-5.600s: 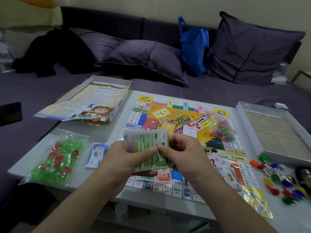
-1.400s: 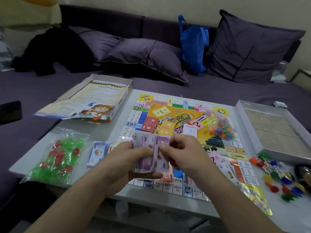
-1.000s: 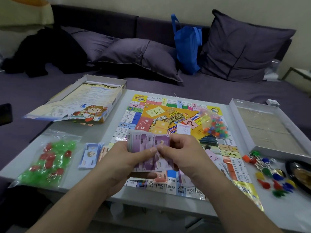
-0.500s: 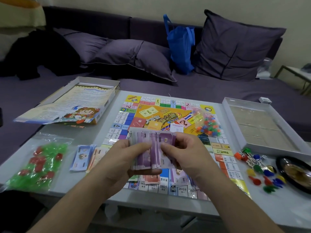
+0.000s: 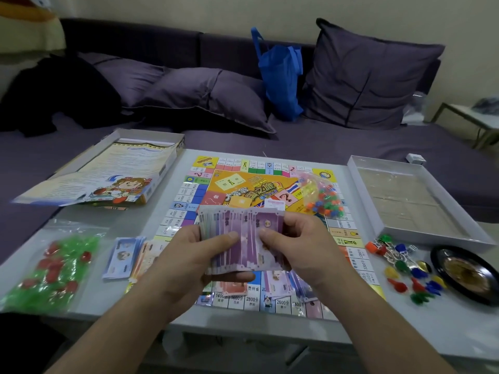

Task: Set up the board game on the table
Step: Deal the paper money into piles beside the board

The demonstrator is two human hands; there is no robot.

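Done: board (image 5: 243, 190) is lying open on the table (image 5: 129, 220).
Hands: left hand (image 5: 199, 255) and right hand (image 5: 299, 244) are gripping the play money (image 5: 243, 238).
Left: bagged pieces (image 5: 322, 197) are waiting.

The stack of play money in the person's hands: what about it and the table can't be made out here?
Head view only:
- Stack of play money: count unknowable; left hand and right hand cover its sides.
- Game board: near squares hidden behind the hands and notes.
- Black dish: contents blurred.
- Green bag: cut off by the left edge.

Game board's (image 5: 259, 184) near squares behind fanned banknotes (image 5: 243, 238); board print blurred.
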